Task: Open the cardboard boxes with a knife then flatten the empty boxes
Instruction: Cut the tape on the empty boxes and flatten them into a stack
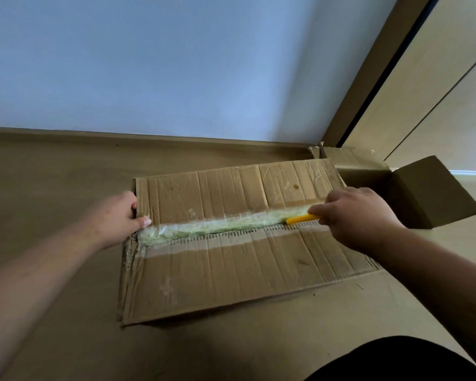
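A long brown cardboard box [231, 273] lies on the floor in front of me, its two top flaps joined by a strip of clear and greenish tape [217, 226] along the middle seam. My left hand [118, 218] grips the box's left end, thumb on top of the far flap. My right hand [357, 215] is shut on a yellow knife [302, 218], whose tip points left and rests on the tape near the seam's right end. The blade itself is too small to make out.
A second cardboard box [423, 193] with an open flap lies at the right, touching the first box's far right corner. A pale wall with a skirting board [176, 138] runs behind. A door frame [368, 86] rises at the right. My dark-clothed knee [396, 361] is at the bottom right.
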Motion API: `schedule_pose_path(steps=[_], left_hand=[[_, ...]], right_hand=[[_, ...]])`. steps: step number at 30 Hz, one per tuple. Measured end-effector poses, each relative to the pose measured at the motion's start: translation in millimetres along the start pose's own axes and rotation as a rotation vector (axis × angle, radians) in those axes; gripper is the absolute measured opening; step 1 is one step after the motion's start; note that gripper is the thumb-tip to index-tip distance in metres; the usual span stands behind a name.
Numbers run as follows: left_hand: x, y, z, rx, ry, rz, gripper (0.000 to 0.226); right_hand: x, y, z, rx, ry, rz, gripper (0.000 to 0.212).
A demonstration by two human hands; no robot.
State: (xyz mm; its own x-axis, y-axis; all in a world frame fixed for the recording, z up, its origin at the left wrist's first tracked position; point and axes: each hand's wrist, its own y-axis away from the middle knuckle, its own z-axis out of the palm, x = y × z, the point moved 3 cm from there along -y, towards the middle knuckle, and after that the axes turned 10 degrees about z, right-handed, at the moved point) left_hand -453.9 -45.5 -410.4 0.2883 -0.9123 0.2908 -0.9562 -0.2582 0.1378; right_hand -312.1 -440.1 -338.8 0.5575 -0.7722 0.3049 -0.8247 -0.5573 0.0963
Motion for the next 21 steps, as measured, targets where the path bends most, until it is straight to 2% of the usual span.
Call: schedule_pose_path(steps=[21], left_hand=[[-4, -2, 5, 0.032, 0.007, 0.016, 0.031]], right_hand=[[97, 19, 12, 0.011, 0.154, 0.145, 0.04]])
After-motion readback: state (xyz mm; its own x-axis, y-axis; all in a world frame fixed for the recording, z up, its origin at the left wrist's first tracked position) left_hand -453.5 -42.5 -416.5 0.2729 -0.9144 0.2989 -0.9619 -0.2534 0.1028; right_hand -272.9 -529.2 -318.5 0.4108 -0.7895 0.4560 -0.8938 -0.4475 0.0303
